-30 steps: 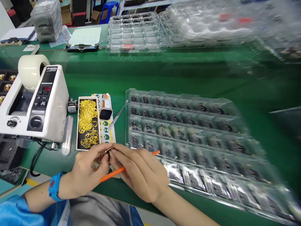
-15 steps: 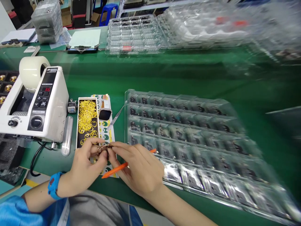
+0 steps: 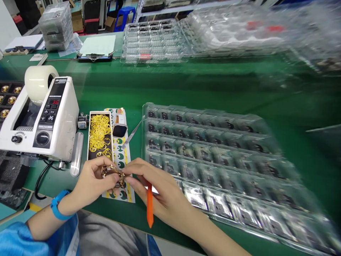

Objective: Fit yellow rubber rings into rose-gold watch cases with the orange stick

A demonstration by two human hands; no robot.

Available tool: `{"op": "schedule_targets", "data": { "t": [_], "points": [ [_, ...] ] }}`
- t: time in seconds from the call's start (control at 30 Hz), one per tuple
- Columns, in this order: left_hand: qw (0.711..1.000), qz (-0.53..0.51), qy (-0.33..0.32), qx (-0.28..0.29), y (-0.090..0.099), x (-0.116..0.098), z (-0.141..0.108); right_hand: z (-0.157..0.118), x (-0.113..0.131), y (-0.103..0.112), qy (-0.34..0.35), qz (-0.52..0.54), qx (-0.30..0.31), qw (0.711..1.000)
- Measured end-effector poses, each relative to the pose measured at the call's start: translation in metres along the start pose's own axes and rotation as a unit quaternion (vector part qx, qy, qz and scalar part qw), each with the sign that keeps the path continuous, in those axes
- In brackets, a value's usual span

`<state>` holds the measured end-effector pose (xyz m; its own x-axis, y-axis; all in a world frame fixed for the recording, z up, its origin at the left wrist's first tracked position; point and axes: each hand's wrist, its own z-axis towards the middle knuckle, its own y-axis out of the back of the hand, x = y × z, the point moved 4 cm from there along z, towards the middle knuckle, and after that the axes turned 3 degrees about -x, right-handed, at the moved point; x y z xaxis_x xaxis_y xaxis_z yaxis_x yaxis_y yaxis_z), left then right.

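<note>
My left hand [image 3: 92,179] pinches a small round gold-coloured metal part [image 3: 120,180] between thumb and fingers. My right hand [image 3: 166,195] meets the part's right side with thumb and index fingertip. An orange pointed stick [image 3: 150,209] is tucked in that same hand, its tip hanging down toward me. Whether the right fingertips pinch anything small is hidden. Beneath both hands lies a printed sticker sheet [image 3: 128,154]. Just beyond my left hand, a narrow box [image 3: 88,142] holds many thin yellow rings [image 3: 98,131].
A white tape dispenser [image 3: 68,113] stands left, beside a small counter [image 3: 82,121]. A watch [image 3: 119,130] and flat metal tweezers [image 3: 132,134] lie on the sheet. Right is a clear plastic tray [image 3: 145,142] of dark parts; more clear trays [image 3: 157,46] and a clipboard [image 3: 96,58] sit behind.
The gold-coloured part has been turned and shows more openly between my hands. My right hand has rotated, swinging the orange stick from nearly level to pointing down.
</note>
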<state>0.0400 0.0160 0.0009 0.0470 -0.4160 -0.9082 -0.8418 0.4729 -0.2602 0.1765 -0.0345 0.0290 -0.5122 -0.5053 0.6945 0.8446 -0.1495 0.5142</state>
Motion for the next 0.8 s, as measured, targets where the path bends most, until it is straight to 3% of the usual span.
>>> {"op": "schedule_targets", "data": {
  "t": [0.17, 0.33, 0.47, 0.6, 0.67, 0.73, 0.8],
  "points": [
    [0.999, 0.041, -0.001, 0.0, -0.001, -0.003, 0.0, -0.003, 0.003, -0.008, 0.026, -0.034, 0.035, 0.998],
    [0.999, 0.048, 0.006, -0.007, 0.0, -0.003, 0.0, -0.002, 0.001, -0.008, -0.021, -0.002, 0.067, 0.997],
    [1.0, 0.011, 0.019, 0.018, -0.001, -0.003, 0.001, -0.001, -0.003, -0.006, -0.045, 0.014, 0.094, 0.994],
    [0.999, -0.002, -0.006, 0.04, -0.003, -0.004, 0.0, -0.001, -0.007, -0.006, -0.081, 0.055, 0.08, 0.992],
    [0.999, 0.022, -0.04, 0.026, -0.001, -0.004, 0.0, -0.002, -0.009, -0.007, -0.123, 0.075, 0.057, 0.988],
    [0.987, 0.101, -0.126, -0.017, 0.003, -0.004, -0.001, -0.003, -0.011, -0.008, -0.174, 0.086, 0.022, 0.981],
    [0.928, 0.235, -0.278, -0.079, 0.003, -0.007, -0.005, -0.004, -0.014, -0.01, -0.221, 0.109, -0.001, 0.969]
  ]
}}
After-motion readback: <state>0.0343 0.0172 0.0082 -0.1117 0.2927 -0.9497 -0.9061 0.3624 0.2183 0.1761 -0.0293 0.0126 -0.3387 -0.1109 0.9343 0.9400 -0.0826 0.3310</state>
